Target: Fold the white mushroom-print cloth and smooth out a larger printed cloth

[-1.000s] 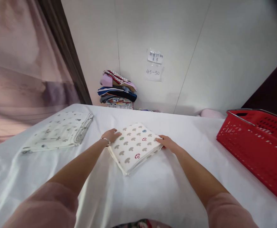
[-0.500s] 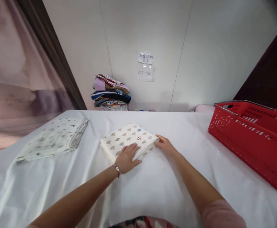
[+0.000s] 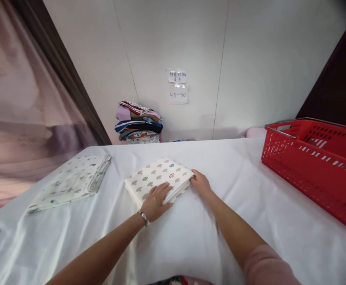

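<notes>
A folded mushroom-print cloth (image 3: 157, 172) lies on the white tablecloth (image 3: 187, 241), near side under the flat, ungripping left hand (image 3: 155, 202), right corner pinched by the right hand (image 3: 201, 184), whose uneven tug could skew the layers.

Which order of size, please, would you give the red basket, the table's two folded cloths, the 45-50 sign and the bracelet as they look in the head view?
1. Red basket
2. Mushroom-print cloth and folded cloth at left: too alike to rank, the left hand partly covering the first
3. 45-50 sign
4. Bracelet
</notes>
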{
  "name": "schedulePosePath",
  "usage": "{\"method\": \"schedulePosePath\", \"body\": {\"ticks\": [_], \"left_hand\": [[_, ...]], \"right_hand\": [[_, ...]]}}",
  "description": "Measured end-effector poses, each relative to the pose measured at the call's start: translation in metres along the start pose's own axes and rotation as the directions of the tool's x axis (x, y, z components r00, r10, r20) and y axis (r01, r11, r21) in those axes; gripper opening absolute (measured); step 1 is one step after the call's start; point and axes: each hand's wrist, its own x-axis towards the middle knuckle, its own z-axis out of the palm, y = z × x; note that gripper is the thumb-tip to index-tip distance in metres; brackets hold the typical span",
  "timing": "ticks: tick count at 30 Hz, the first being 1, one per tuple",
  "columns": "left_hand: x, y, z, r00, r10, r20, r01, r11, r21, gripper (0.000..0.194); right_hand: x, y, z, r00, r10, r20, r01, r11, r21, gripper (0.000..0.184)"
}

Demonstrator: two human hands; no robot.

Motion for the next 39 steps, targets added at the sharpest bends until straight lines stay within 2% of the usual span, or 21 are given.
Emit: {"method": "schedulePosePath", "body": {"ticks": [10, 14, 16, 21, 25, 30, 39], "left_hand": [[0.002, 0.001, -0.008, 0.999, -0.01, 0.049, 0.013, 0.998, -0.065, 0.054], [0.02, 0.011, -0.021, 0.986, -0.11, 0.123, 0.124, 0.986, -0.112, 0.047], [0.035, 0.019, -0.023, 0.984, -0.127, 0.129, 0.14, 0.985, -0.105, 0.049], [0.083, 0.032, -0.006, 0.993, -0.015, 0.12, 0.02, 0.999, -0.041, 0.052], [0.109, 0.021, 0.012, 0.977, -0.097, 0.188, 0.101, 0.995, -0.008, 0.053], [0.114, 0.007, 0.022, 0.975, -0.12, 0.188, 0.127, 0.991, -0.027, 0.053], [0.113, 0.008, 0.021, 0.974, -0.106, 0.2, 0.113, 0.993, -0.028, 0.054]], "right_hand": [[-0.007, 0.003, -0.01, 0.999, -0.04, 0.021, 0.043, 0.99, -0.137, 0.025], [-0.006, 0.003, -0.01, 0.999, -0.037, 0.032, 0.041, 0.988, -0.145, 0.023], [-0.005, 0.002, -0.009, 1.0, -0.017, 0.027, 0.021, 0.989, -0.145, 0.024], [-0.002, 0.001, -0.006, 0.995, 0.094, 0.015, -0.089, 0.979, -0.185, 0.027], [-0.002, 0.0, -0.007, 0.996, 0.089, 0.012, -0.084, 0.971, -0.223, 0.018], [-0.003, -0.001, -0.01, 0.998, 0.054, 0.033, -0.045, 0.971, -0.233, 0.014], [-0.002, 0.003, -0.012, 0.997, 0.013, 0.077, 0.002, 0.979, -0.203, 0.016]]}}
